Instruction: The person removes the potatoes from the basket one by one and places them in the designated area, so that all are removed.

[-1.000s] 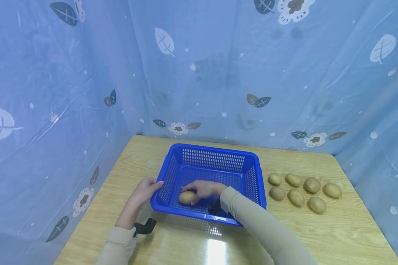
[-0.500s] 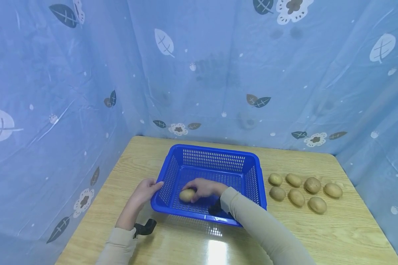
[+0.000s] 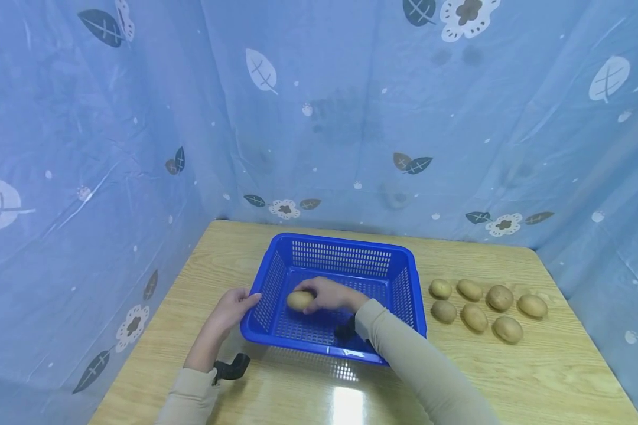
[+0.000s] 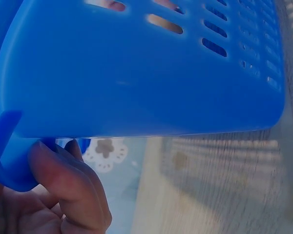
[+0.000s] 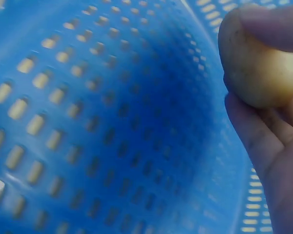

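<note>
On the table sits a blue plastic basket [image 3: 345, 239] with slotted walls and floor. My left hand [image 3: 231, 310] grips its left rim; in the left wrist view, curled fingers [image 4: 71, 187] hook under that rim. Inside the basket, toward the left, my right hand [image 3: 326, 293] holds a yellowish potato [image 3: 299, 301] between thumb and fingers. From the right wrist the potato [image 5: 256, 66] appears raised off the slotted floor, and the hand covers part of it.
Several loose potatoes [image 3: 475, 317] lie in two rough rows to the right of the basket. A blue patterned curtain [image 3: 351, 118] hangs behind and on both sides of the wooden table [image 3: 563, 366].
My right hand has lifted the potato off the basket floor and moved it slightly away from the front wall. The left hand keeps its hold on the rim.
</note>
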Available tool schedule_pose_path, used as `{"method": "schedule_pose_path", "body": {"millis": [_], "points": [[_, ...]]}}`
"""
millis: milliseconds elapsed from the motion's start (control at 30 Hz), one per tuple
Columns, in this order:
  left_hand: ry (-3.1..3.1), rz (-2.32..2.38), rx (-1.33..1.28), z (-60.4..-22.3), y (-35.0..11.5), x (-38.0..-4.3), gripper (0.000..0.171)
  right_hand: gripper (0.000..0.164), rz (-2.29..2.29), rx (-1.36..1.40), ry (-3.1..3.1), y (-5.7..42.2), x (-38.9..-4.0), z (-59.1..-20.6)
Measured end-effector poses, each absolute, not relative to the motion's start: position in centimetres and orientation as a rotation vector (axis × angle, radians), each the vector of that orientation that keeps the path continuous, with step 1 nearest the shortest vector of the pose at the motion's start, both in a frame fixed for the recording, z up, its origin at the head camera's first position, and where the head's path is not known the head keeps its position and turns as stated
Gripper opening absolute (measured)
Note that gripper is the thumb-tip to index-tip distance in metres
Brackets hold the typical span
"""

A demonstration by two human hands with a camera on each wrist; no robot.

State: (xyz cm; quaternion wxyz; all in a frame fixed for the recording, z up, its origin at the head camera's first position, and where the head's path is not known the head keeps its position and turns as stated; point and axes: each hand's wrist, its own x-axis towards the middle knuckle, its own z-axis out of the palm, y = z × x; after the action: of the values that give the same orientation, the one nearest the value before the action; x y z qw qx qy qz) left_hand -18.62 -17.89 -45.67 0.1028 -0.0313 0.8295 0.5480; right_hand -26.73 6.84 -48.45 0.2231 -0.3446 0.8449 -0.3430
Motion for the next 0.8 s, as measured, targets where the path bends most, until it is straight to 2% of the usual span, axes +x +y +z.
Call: {"method": "schedule_pose_path", "body": {"millis": [800], "points": [[2.432,1.631,-0.091,-45.3,-17.8,-18.6,0.034,0.052,-1.324,-0.699,2.381,9.8,-27.0,-43.5]]}}
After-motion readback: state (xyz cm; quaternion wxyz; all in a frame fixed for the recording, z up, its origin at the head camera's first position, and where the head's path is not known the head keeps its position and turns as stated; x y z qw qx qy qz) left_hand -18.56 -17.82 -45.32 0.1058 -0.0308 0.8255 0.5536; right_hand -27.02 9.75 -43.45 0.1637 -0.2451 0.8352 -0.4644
